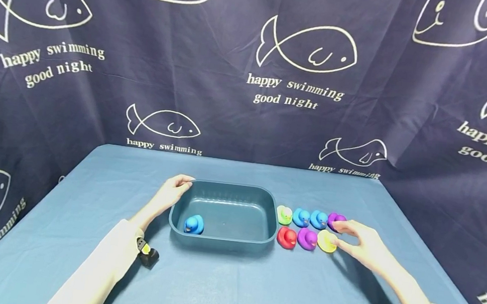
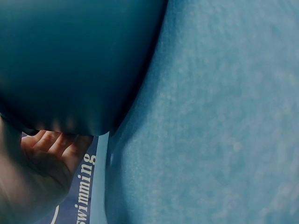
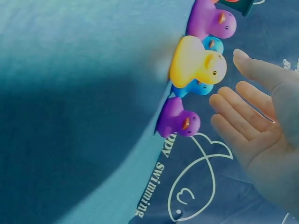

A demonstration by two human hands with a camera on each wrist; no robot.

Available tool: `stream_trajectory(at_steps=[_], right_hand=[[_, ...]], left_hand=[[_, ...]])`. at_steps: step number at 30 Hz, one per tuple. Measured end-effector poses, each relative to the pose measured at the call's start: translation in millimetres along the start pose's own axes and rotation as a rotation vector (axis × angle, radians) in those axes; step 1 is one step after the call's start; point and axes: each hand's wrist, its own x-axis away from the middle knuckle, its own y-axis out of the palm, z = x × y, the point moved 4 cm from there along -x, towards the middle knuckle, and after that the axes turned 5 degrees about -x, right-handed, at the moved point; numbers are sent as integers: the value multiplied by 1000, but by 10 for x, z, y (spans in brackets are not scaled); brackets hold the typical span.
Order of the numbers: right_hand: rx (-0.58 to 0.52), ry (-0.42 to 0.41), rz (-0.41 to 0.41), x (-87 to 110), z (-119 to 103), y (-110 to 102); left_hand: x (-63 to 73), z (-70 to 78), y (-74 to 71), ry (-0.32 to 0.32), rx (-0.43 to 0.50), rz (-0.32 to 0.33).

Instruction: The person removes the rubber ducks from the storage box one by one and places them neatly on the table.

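Note:
My left hand [image 1: 170, 192] grips the far left corner of a dark teal plastic basin [image 1: 235, 222]. In the left wrist view its fingers [image 2: 56, 142] go behind the basin's wall. One blue rubber duck [image 1: 193, 224] sits inside, at the near left corner. Over at the right, my right hand [image 1: 365, 245] hovers by the end of two rows of ducks, fingers extended and nothing held. Nearest to it are a yellow duck [image 1: 327, 241], by the thumb, and a purple duck [image 1: 335, 221], partly behind the fingertips in the head view.
Beside the basin's right wall, the back row also has a light green duck [image 1: 284, 215] and two blue ducks [image 1: 301, 217]. A red duck [image 1: 287, 237] and another purple duck [image 1: 307, 239] stand in front. Behind the blue-covered table [image 1: 227, 290] hangs a fish-printed curtain [image 1: 215, 83].

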Motion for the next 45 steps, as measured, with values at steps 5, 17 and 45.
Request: stream_trajectory(at_steps=[5,17,45], right_hand=[[9,-42,32,-67,-42,-27],[16,-162,111,-217,-219,-6],[-133,-170,2,-640,-670,424]], left_hand=[[2,1,-7,-1,-4,6],[-1,18,-7,-10,-2,4],[4,9,3,-7,-4,-2]])
